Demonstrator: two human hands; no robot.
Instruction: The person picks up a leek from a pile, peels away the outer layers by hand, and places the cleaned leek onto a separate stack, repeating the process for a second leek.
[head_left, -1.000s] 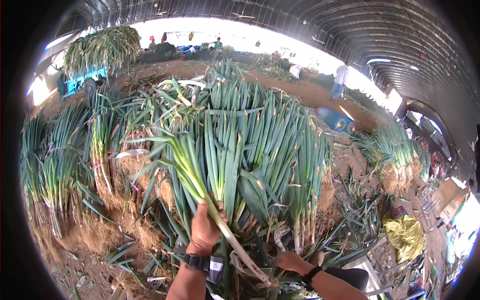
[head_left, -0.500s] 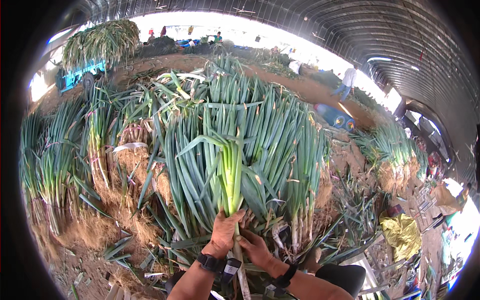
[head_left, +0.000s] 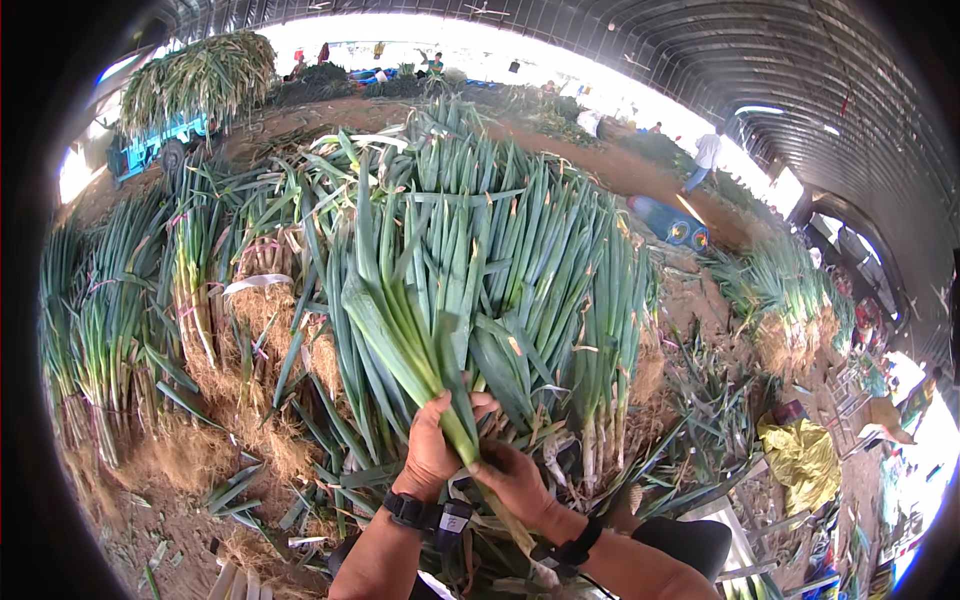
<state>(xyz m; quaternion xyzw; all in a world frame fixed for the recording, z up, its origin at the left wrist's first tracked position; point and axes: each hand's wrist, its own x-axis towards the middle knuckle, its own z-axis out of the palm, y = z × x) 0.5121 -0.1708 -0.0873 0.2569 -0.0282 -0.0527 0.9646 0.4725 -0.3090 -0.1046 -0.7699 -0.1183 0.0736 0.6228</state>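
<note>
A long green onion (head_left: 405, 350) slants across the front of me, leaves up and to the left, its pale root end low and to the right. My left hand (head_left: 437, 445) is wrapped round the stalk where the leaves begin. Just below it, my right hand (head_left: 514, 484) grips the pale lower stalk with thumb and fingers. Behind the hands leans a large heap of green onions (head_left: 560, 270), leaf tips pointing up and away. Dark straps circle both wrists.
Tied onion bundles (head_left: 110, 330) with hairy roots stand at the left. A blue three-wheeled cart (head_left: 165, 148) is piled with onions. To the right are blue cylinders (head_left: 668, 228), another onion stack (head_left: 795, 310) and a crumpled yellow bag (head_left: 803, 460). A person (head_left: 704, 160) walks farther back.
The held onion has tipped from nearly upright so its leaves lean left and its root end swings right. Both hands still grip it. The person in the back has moved slightly right.
</note>
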